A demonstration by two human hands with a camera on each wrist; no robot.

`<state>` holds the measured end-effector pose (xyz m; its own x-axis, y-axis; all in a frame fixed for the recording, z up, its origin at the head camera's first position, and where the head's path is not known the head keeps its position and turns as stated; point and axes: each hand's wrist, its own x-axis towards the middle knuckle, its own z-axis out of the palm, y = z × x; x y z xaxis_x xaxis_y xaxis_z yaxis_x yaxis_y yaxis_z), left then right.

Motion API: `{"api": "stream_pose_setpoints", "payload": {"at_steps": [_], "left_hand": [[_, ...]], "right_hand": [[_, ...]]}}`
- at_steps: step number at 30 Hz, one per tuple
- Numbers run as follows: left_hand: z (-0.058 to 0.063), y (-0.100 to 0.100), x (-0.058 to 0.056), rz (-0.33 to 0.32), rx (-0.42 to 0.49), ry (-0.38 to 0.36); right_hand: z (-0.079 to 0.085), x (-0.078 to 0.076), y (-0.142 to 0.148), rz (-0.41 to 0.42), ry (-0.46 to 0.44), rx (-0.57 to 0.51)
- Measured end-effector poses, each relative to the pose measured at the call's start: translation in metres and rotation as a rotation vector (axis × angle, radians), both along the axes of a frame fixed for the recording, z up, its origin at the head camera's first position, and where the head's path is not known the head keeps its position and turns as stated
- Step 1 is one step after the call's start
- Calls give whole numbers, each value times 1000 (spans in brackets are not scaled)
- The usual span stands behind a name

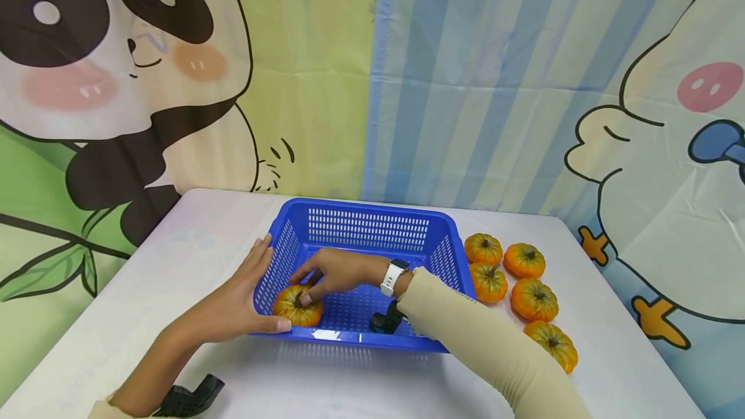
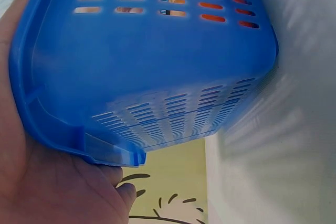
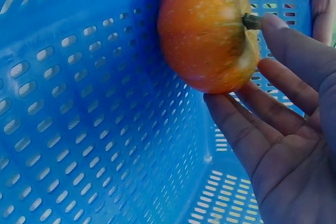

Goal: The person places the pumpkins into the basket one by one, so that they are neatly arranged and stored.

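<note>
In the head view a small orange pumpkin (image 1: 298, 306) lies in the front left corner of a blue plastic basket (image 1: 372, 207). My right hand (image 1: 340, 270) reaches into the basket and holds this pumpkin, thumb at its stem and fingers along its side. The right wrist view shows the pumpkin (image 3: 202, 35) close to the perforated wall, with the right hand (image 3: 289, 145) beside it. Outside the same corner, my left hand (image 1: 233, 299) rests on the basket, fingers extended along the left side and thumb along the front rim.
Several more orange pumpkins (image 1: 534, 299) sit on the white table (image 1: 221, 225) just right of the basket. Behind the table hangs a printed curtain (image 1: 326, 83). A black strap piece (image 1: 189, 396) is on the left forearm.
</note>
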<state>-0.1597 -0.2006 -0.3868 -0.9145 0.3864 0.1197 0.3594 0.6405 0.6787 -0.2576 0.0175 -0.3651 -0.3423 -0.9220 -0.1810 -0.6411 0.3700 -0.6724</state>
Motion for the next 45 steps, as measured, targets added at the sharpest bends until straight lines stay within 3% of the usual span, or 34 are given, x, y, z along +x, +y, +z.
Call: {"api": "stream_pose_setpoints", "payload": {"at_steps": [10, 17, 32, 37, 45], "left_hand": [[0, 0, 0, -4, -3, -1], [0, 0, -1, -10, 9, 3], [-1, -1, -2, -8, 12, 3], [-1, -1, -2, -4, 6, 2], [-1, 0, -3, 2, 6, -9]], "right_hand": [[8, -2, 4, -6, -11, 24], [18, -9, 13, -46, 18, -48], [38, -8, 41, -152, -31, -156], [47, -3, 55, -207, 22, -151], [60, 8, 77, -250, 10, -221]]}}
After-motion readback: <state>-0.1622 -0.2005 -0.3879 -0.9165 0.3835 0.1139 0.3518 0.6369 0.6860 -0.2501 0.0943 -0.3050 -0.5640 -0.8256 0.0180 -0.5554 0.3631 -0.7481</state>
